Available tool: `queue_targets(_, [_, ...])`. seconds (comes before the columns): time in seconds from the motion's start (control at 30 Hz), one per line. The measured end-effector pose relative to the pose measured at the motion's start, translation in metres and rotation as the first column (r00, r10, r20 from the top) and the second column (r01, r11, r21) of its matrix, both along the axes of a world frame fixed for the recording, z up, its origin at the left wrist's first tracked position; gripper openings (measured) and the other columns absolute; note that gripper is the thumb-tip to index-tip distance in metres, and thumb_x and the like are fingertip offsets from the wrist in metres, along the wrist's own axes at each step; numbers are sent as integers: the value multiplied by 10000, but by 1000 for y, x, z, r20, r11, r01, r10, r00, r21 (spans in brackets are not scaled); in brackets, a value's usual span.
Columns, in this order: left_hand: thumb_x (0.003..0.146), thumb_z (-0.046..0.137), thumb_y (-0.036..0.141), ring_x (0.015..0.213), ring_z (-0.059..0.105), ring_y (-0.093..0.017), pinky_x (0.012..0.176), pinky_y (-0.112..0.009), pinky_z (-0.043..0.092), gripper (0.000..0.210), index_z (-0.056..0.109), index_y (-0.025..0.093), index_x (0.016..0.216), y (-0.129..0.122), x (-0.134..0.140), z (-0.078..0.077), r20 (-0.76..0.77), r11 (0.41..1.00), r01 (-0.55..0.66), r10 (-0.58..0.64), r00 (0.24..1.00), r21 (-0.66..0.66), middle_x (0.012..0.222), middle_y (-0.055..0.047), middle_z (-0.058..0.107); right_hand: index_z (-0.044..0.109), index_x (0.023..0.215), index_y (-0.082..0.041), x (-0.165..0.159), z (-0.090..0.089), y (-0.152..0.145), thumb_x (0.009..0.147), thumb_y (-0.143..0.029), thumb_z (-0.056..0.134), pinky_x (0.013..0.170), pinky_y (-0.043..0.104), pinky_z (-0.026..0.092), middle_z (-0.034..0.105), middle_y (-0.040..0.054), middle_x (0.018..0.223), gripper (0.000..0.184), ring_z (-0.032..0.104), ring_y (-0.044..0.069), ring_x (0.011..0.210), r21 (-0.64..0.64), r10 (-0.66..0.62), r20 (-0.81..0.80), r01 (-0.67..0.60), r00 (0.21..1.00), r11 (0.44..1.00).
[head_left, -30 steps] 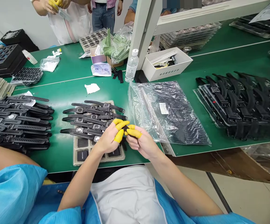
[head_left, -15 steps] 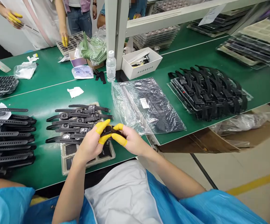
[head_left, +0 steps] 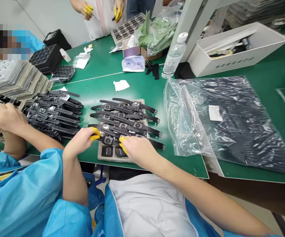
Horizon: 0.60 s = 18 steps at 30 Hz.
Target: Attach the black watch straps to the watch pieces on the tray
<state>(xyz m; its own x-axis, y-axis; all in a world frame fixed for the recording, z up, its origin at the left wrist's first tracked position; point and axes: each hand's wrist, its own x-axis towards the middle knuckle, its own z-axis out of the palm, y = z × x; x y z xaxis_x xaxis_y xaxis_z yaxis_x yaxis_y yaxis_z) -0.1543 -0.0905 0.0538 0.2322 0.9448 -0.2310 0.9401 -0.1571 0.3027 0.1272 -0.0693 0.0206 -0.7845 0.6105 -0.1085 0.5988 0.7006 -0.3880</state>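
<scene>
A black smartwatch [head_left: 108,141], its round sensor back facing up, lies stretched between my hands over the front part of a pale tray [head_left: 122,159]. My left hand [head_left: 82,141], yellow covers on its fingertips, is closed in a pinch on one strap end. My right hand [head_left: 139,149] pinches the strap on the other side, fingertips also covered in yellow. Behind it, several more black watches [head_left: 122,115] lie side by side across the same tray, straps reaching past its edges. Dark square pieces [head_left: 106,151] show in the tray's front compartments.
To the left are another pile of black watches [head_left: 56,112] and a co-worker's hand [head_left: 6,115]. A plastic bag of black straps [head_left: 243,125] lies to the right. Behind stand a water bottle [head_left: 174,56], a white box [head_left: 238,49] and a wipes packet [head_left: 133,63].
My hands have lowered the watch from above the tray onto its front part and drawn apart along the strap. The view has turned left, bringing in the co-worker beside me.
</scene>
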Motion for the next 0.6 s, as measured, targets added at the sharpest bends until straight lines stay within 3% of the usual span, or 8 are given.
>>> queue_targets(0.13, [931,537,125,945,666,-219,876,-339,523,195,711,202,974,7,-17,-21,-47,999,-25,27,999,37,999,-64,736,685,1153,-194,-19,-8,2,1006,-138,512,700,359,519,741,161,1064,234,717,303,944,-24,-7,-38,6,999,1000])
queue_targets(0.2, [940,546,177,954,636,-247,881,-380,522,154,695,195,978,3,-22,-31,-76,987,-34,46,996,157,980,-81,707,692,1124,-215,-10,-15,13,1033,-251,526,767,414,560,719,181,1093,192,696,339,1005,-50,-83,-155,76,984,996])
queue_targets(0.27, [934,538,192,976,613,-279,883,-424,520,147,676,192,984,-6,-21,-38,-85,942,-72,105,991,327,988,-104,685,668,1223,-222,9,-25,33,1057,-346,493,927,497,570,682,195,1202,271,650,367,1151,-64,-226,-340,217,913,974])
queue_targets(0.33, [942,542,210,1005,603,-288,907,-447,522,137,659,205,1013,-17,-10,-46,-21,873,-122,149,989,473,1018,-105,672,566,1415,-207,34,-38,62,1065,-360,446,1135,545,478,612,201,1378,400,561,357,1339,-102,-411,-443,410,797,906])
queue_targets(0.37, [960,550,223,1057,604,-290,941,-455,524,133,652,211,1045,-21,-1,-50,48,849,-141,136,990,510,1073,-107,673,495,1494,-186,47,-45,78,1060,-358,434,1207,543,415,552,208,1481,471,494,346,1431,-133,-507,-419,501,753,855])
queue_targets(0.43, [990,592,239,1123,607,-281,995,-458,529,122,646,218,1097,-30,23,-58,180,813,-161,71,981,559,1144,-104,670,383,1580,-138,75,-60,111,1051,-361,404,1281,539,311,439,226,1620,574,356,341,1553,-169,-714,-145,694,685,700])
queue_targets(0.53, [986,624,187,1164,605,-279,1025,-484,534,160,639,232,1140,-39,61,-71,294,786,-165,-23,956,596,1223,-109,660,329,1599,-59,116,-78,149,1048,-393,371,1254,685,250,378,310,1649,646,261,463,1587,-115,-829,33,826,558,551])
queue_targets(0.6, [975,627,144,1184,602,-285,1063,-532,525,206,632,237,1159,-41,76,-80,319,777,-149,-70,945,612,1245,-112,659,313,1600,-36,140,-81,164,1045,-425,367,1241,721,226,334,336,1667,680,220,502,1594,-52,-853,73,856,518,515])
